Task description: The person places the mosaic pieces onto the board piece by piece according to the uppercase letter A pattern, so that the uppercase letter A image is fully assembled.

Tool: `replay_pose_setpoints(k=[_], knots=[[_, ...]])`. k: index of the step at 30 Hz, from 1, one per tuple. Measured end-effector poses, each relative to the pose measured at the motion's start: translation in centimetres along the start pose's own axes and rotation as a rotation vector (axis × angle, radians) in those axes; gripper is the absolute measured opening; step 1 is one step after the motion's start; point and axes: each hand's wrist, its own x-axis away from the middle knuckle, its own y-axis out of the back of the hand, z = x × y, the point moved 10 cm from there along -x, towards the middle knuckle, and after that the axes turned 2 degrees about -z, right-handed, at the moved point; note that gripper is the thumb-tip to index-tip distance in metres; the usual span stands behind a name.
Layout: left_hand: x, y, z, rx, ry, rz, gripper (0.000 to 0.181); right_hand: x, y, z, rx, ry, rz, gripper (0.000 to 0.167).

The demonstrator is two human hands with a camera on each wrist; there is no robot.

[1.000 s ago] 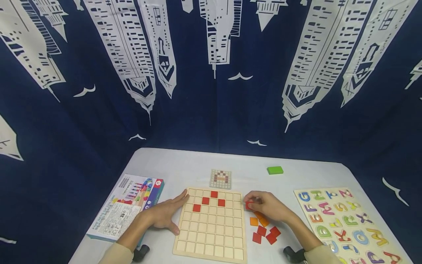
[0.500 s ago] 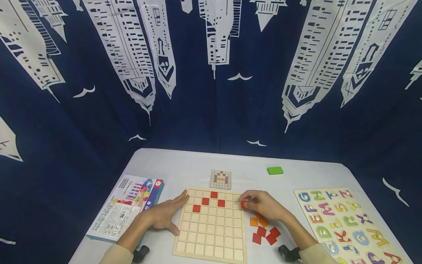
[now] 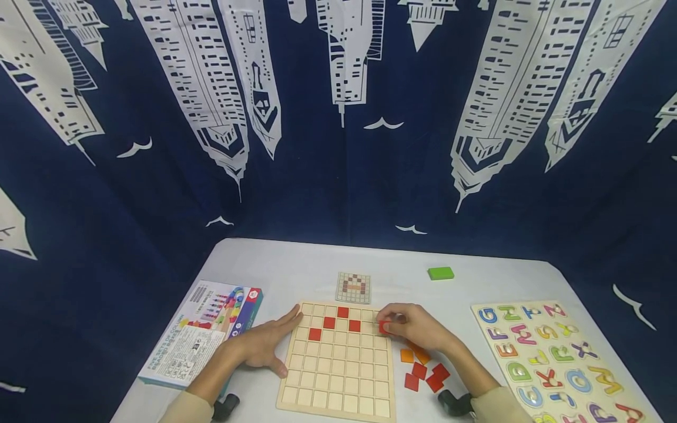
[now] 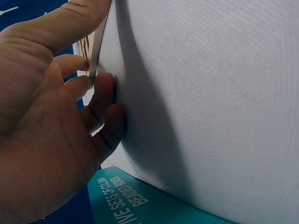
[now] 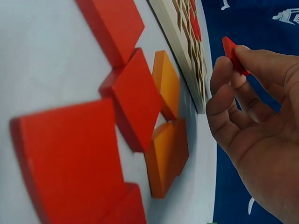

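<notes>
A square wooden grid board (image 3: 338, 367) lies on the table, with several red tiles set in its upper cells, among them one at the top (image 3: 342, 312). My right hand (image 3: 418, 326) pinches a red square tile (image 3: 384, 327) between thumb and fingers, over the board's upper right edge; the right wrist view shows that tile (image 5: 233, 57) raised at the fingertips. My left hand (image 3: 264, 343) rests against the board's left edge, fingers spread. In the left wrist view its thumb and fingers touch the board's side (image 4: 96, 46). Loose red tiles (image 3: 419, 370) and orange tiles (image 3: 406, 356) lie right of the board.
A small printed pattern card (image 3: 353, 287) lies behind the board. A green block (image 3: 441, 274) sits at the back right. An alphabet puzzle board (image 3: 555, 352) occupies the right side, and a flat printed box (image 3: 198, 332) the left. A patterned blue curtain (image 3: 344, 176) hangs behind.
My right hand has moved left with the red tile, from beside the board to over its right edge. The left hand has stayed in place.
</notes>
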Motion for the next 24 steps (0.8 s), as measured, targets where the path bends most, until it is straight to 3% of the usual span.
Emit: replay_pose_setpoints(k=[24], knots=[[0.0,-0.1,0.1,0.004,0.008,0.003,0.12,-1.3,-2.4,1.4,-0.069,0.054,0.074,0.019]])
